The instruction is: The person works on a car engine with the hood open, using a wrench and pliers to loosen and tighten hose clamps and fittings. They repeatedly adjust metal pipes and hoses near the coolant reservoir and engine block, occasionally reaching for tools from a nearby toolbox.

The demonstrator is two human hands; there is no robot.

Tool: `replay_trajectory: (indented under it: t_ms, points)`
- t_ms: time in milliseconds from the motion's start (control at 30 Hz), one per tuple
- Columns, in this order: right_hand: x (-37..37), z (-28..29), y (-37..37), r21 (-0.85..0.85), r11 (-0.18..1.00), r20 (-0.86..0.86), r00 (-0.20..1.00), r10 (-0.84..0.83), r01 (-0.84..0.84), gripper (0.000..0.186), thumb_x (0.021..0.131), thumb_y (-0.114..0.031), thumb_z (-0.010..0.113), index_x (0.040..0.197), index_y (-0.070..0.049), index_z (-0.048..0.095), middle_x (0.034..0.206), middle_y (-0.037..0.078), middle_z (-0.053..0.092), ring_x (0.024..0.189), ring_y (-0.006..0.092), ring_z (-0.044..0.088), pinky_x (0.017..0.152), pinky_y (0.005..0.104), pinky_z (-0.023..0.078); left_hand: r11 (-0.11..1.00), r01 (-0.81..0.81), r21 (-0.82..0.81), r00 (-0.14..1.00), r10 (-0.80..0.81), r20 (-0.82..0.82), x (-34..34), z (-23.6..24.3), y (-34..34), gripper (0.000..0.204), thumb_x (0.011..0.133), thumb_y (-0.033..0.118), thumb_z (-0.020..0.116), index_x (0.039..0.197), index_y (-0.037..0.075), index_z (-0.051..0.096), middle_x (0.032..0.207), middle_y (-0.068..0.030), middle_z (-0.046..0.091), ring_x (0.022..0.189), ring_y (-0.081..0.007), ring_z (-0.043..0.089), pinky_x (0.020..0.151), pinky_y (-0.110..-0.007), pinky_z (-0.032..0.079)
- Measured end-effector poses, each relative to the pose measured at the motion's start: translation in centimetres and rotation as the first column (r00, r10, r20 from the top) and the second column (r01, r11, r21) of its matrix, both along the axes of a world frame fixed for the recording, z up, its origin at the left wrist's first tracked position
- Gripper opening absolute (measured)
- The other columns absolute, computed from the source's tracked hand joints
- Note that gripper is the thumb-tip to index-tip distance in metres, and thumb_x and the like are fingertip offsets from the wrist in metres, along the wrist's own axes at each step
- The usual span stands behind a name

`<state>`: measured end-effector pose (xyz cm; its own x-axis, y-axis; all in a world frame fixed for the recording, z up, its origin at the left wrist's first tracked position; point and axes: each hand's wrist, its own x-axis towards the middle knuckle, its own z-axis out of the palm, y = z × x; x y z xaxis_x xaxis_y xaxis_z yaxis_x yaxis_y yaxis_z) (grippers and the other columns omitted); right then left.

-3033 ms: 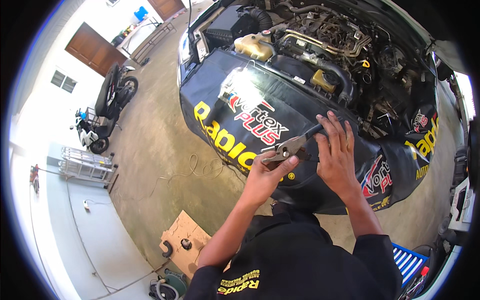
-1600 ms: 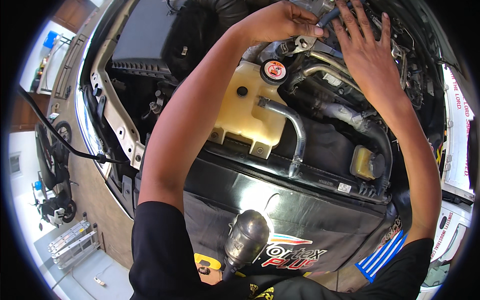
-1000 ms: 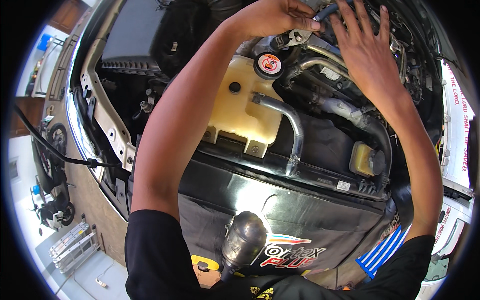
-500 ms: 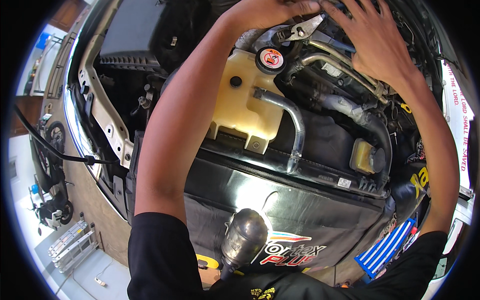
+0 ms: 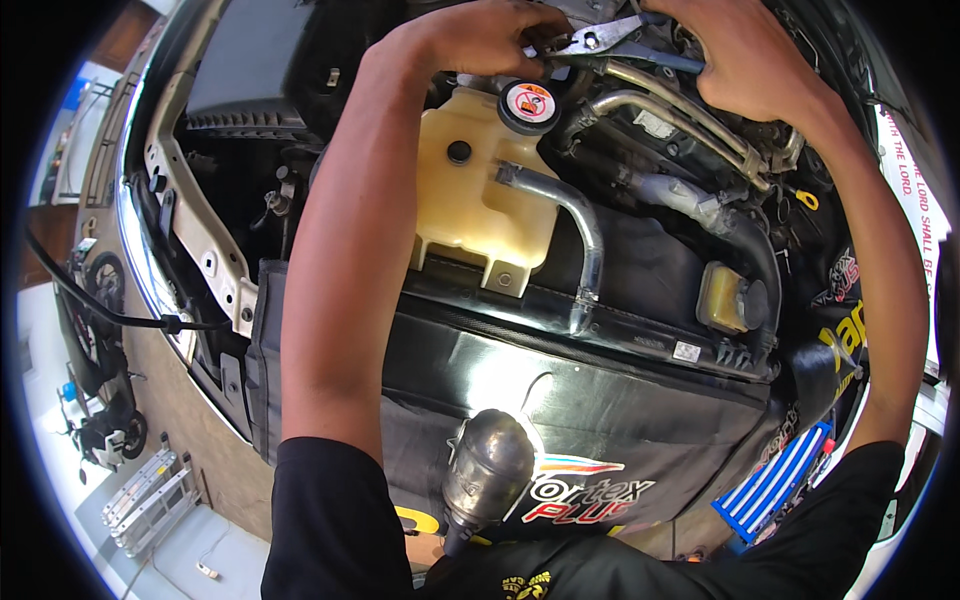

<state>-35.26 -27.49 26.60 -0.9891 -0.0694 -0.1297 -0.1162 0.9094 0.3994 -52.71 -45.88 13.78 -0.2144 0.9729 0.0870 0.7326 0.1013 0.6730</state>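
My right hand (image 5: 745, 55) is closed around the handles of blue-handled slip-joint pliers (image 5: 592, 41) at the top of the view. The pliers' metal jaws point left toward my left hand (image 5: 480, 38), whose fingers are curled in among the engine parts beside the jaws. What those fingers hold is hidden. Below my left hand sits a yellowed plastic coolant reservoir (image 5: 470, 205) with a black round cap (image 5: 529, 106). A grey hose (image 5: 575, 205) curves from its side down to the radiator's top edge. Metal pipes (image 5: 655, 100) run beneath the pliers.
A black fender cover (image 5: 640, 425) hangs over the car's front, with a work lamp (image 5: 488, 465) by it. A small yellowish fluid reservoir (image 5: 722, 296) stands at right. A folded ladder (image 5: 145, 500) and a motorcycle (image 5: 105, 390) are at far left.
My right hand, spread over the pliers before, has closed around their handles. The left hand's fingers have curled in beside the jaws. The view has shifted slightly.
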Motion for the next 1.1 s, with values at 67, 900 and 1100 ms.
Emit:
replay_trajectory:
  t_ms: [67, 900, 1100]
  points:
    - [0.6, 0.5, -0.9, -0.029, 1.000, 0.008, 1.000, 0.009, -0.009, 0.063, 0.070, -0.011, 0.076, 0.132, -0.005, 0.063, 0.119, 0.017, 0.065, 0.116, 0.0390, 0.062, 0.099, 0.0507, 0.047, 0.998, -0.041, -0.053, 0.999, 0.042, 0.007, 0.7, 0.9, -0.3, 0.048, 0.084, 0.018, 0.082, 0.127, 0.003, 0.066, 0.111, -0.0200, 0.076, 0.104, -0.0324, 0.072, 0.092, -0.042, 0.054]
    - [3.2, -4.0, 2.9, -0.429, 0.806, 0.093, 0.908, -0.409, 0.407, 0.074, 0.074, 0.006, 0.060, 0.148, 0.003, 0.056, 0.146, 0.022, 0.060, 0.138, 0.0333, 0.057, 0.114, 0.0379, 0.043, 0.988, 0.030, 0.152, 0.965, 0.011, -0.263, -0.2, -0.6, 0.9, 0.037, 0.080, 0.025, 0.086, 0.103, 0.000, 0.072, 0.094, -0.0181, 0.076, 0.087, -0.0324, 0.073, 0.078, -0.042, 0.056]
    - [3.7, -4.3, 4.2, -0.431, 0.872, -0.016, 0.964, -0.264, 0.232, 0.073, 0.070, 0.005, 0.060, 0.143, 0.005, 0.058, 0.134, 0.026, 0.067, 0.125, 0.0361, 0.065, 0.105, 0.0384, 0.049, 0.988, -0.006, 0.155, 0.988, 0.029, -0.149, 0.2, -0.8, 0.7, 0.036, 0.083, 0.025, 0.086, 0.102, 0.000, 0.069, 0.092, -0.0183, 0.074, 0.085, -0.0336, 0.072, 0.077, -0.043, 0.055]
